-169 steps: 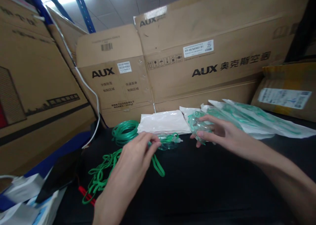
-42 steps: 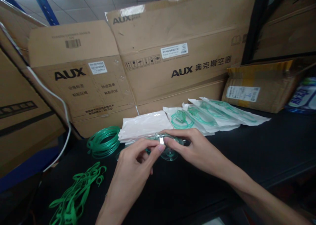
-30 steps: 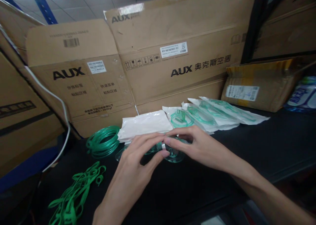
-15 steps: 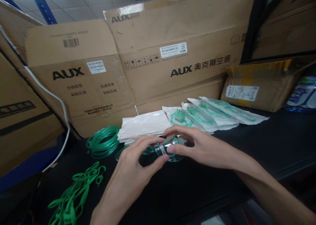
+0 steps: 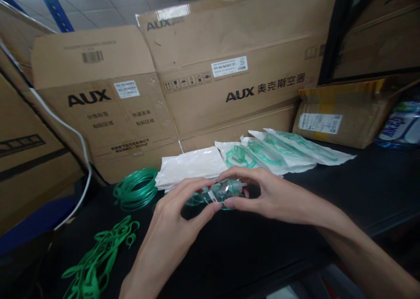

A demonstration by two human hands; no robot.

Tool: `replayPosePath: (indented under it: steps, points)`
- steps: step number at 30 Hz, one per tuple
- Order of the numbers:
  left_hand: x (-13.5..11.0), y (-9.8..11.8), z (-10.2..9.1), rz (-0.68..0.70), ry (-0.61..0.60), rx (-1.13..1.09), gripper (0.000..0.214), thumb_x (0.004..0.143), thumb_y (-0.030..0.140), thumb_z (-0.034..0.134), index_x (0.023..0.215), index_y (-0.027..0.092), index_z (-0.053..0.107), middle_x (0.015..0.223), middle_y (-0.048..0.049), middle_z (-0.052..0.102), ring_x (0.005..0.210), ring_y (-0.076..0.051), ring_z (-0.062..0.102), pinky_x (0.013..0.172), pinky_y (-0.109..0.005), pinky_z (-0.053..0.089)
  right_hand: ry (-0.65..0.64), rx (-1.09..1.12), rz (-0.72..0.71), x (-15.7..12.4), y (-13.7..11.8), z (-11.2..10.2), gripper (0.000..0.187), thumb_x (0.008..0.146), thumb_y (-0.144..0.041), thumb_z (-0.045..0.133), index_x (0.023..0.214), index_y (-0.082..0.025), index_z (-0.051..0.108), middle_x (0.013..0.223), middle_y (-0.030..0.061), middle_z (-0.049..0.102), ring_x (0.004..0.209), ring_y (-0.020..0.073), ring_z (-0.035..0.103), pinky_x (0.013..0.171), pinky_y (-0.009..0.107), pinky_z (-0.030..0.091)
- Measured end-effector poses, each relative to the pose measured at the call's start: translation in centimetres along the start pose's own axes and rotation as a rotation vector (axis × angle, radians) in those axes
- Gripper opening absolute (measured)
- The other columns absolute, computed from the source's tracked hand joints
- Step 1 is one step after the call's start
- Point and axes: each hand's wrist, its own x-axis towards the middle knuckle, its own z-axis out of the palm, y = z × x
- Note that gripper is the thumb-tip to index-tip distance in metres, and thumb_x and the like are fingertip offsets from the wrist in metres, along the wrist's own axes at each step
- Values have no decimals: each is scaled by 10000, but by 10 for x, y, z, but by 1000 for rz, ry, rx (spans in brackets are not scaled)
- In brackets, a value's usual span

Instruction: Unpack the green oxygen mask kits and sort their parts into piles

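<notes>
A clear plastic mask (image 5: 220, 193) with green-tinted edges and a small metal strip is held just above the black worktop (image 5: 295, 229), in front of the white pouches (image 5: 192, 165). The left hand (image 5: 177, 216) and right hand (image 5: 262, 194) both pinch it between thumb and fingers, one from each side.

"AUX" on cardboard boxes (image 5: 98, 115), seemingly
</notes>
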Motion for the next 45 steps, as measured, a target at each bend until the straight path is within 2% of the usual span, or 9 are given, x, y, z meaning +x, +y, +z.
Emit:
replayPosePath:
  steps: [9, 15, 19, 23, 26, 29, 34, 38, 45]
  points:
    - [0, 5, -2, -7, -52, -24, 256, 892, 272, 715, 1143, 303, 675, 1173, 15, 723, 1105, -188, 660, 993, -317, 495, 24, -108, 23, -7, -1, -5, 311, 900, -379, 686, 1197, -288, 667, 906, -16, 684, 753, 151, 585, 689, 252, 429]
    - [-5, 3, -32, -103, -4, 66, 182, 931, 374, 643, 1080, 277, 679, 1169, -9, 723, 1124, -216, 661, 1024, -346, 491, 116, -201, 86, -18, -4, -18, 435, 880, -493, 675, 1254, -273, 661, 1067, 51, 696, 896, 220, 617, 811, 324, 465]
    - [-27, -8, -53, -127, -19, 216, 199, 896, 437, 659, 955, 248, 668, 1153, -42, 722, 1109, -247, 673, 1004, -371, 511, 159, -222, 88, -24, -1, -27, 509, 872, -549, 666, 1316, -302, 627, 1132, 59, 687, 944, 239, 630, 842, 351, 474]
    - [-64, -25, -59, -120, -158, 415, 198, 853, 451, 694, 876, 254, 689, 1128, -46, 726, 1047, -255, 700, 928, -363, 565, 159, -240, 80, -27, 0, -34, 504, 874, -572, 655, 1309, -320, 624, 1075, 48, 697, 922, 243, 635, 818, 354, 478]
    - [-89, -39, -60, -180, -201, 487, 285, 854, 458, 689, 1087, 296, 710, 1172, -34, 731, 1083, -263, 700, 944, -378, 580, 174, -238, 64, -28, -2, -35, 481, 873, -564, 662, 1296, -336, 629, 1045, 35, 700, 892, 231, 641, 812, 348, 480]
    - [-106, -49, -64, -230, -185, 508, 514, 863, 433, 677, 1361, 336, 591, 1222, -27, 724, 1131, -268, 686, 990, -406, 566, 174, -236, 44, -29, -4, -33, 486, 874, -577, 656, 1298, -340, 634, 1023, 36, 703, 873, 227, 647, 804, 347, 486]
    - [-116, -55, -76, -227, -220, 523, 564, 869, 419, 651, 1419, 344, 551, 1297, -38, 699, 1183, -268, 671, 1020, -421, 543, 170, -242, 42, -30, -4, -32, 485, 870, -561, 666, 1300, -338, 645, 1000, 39, 704, 843, 226, 650, 791, 351, 496]
    - [-112, -51, -79, -311, -157, 541, 502, 862, 499, 613, 1321, 297, 653, 1317, -49, 697, 1197, -289, 670, 1014, -430, 544, 166, -237, 34, -30, -3, -32, 511, 863, -604, 650, 1304, -345, 640, 997, 43, 701, 836, 230, 653, 776, 357, 503]
    - [-91, -43, -78, -513, -164, 490, 404, 870, 543, 517, 962, 265, 796, 907, -28, 802, 807, -244, 763, 733, -310, 609, 139, -264, 59, -30, 0, -32, 533, 866, -645, 625, 1314, -357, 634, 912, 33, 675, 792, 223, 634, 744, 340, 484]
